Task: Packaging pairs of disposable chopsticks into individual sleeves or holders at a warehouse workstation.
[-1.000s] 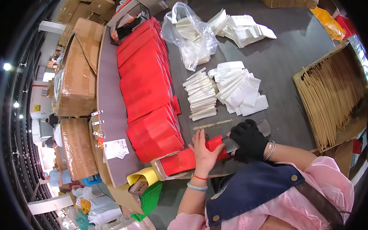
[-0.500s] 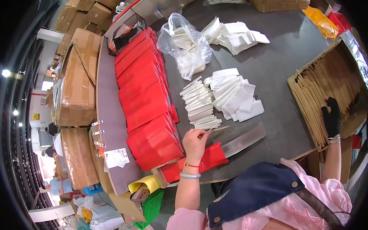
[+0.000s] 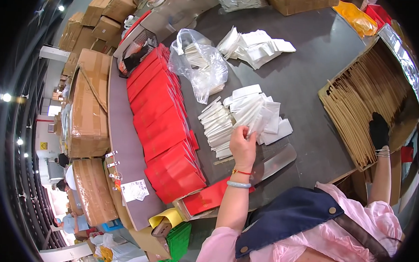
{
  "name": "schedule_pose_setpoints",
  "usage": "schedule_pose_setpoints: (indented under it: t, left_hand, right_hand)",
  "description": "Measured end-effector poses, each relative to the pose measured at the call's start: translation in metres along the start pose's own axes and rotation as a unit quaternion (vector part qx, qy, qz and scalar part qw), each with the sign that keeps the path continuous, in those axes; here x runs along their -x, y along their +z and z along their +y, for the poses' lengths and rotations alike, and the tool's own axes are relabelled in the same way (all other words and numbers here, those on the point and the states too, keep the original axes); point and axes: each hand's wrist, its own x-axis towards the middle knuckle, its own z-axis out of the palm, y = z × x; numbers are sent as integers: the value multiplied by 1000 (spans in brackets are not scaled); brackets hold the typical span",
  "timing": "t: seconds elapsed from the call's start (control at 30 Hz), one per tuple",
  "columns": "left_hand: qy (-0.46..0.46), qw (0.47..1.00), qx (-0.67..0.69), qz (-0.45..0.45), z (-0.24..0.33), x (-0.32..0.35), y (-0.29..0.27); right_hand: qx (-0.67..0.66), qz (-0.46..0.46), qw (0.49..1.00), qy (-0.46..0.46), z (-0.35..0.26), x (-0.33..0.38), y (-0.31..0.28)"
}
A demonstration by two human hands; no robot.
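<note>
My left hand [image 3: 242, 143] rests on a fanned heap of white paper packets [image 3: 247, 118] in the middle of the dark table [image 3: 303, 79], its fingers pinching one packet. My right hand [image 3: 379, 130], in a black glove, reaches into an open cardboard box [image 3: 330, 96] at the right and touches the brown paper sheets [image 3: 358, 104] standing inside. A red flat sleeve [image 3: 207, 199] lies at the near table edge below my left wrist. Beside my left forearm lies a shiny metal strip [image 3: 275, 162].
A long row of red sleeves [image 3: 161, 120] runs along the table's left side. A clear plastic bag [image 3: 198, 66] of white packets and another white pile [image 3: 256, 45] lie farther back. Cardboard cartons [image 3: 88, 103] stand at the left. A yellow tape roll [image 3: 162, 219] sits near.
My left hand left the red sleeve and moved up onto the white packets. My right hand swung from the red sleeve over to the box of brown sheets and reached deeper in.
</note>
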Motion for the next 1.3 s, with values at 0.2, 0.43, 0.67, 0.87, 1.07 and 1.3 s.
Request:
schedule_pose_setpoints:
  t: [0.2,0.43,0.67,0.87,1.07,1.3]
  left_hand:
    - [-92,978,94,-160,42,7,-42]
    - [109,959,-143,-221,11,71,-59]
    - [72,961,-202,-173,10,102,-98]
    - [87,965,-183,-169,26,97,-69]
    - [103,959,-197,-177,13,100,-59]
    - [160,944,-196,-214,30,80,-68]
  right_hand:
    - [-315,190,926,82,31,-1,-4]
    - [-240,-98,911,-320,-244,31,-55]
    - [-136,-233,875,-402,-278,51,-10]
    - [-276,-152,810,-496,-306,65,37]
    - [-404,-251,857,-197,-308,88,52]
    - [-288,-239,831,-411,-348,80,5]
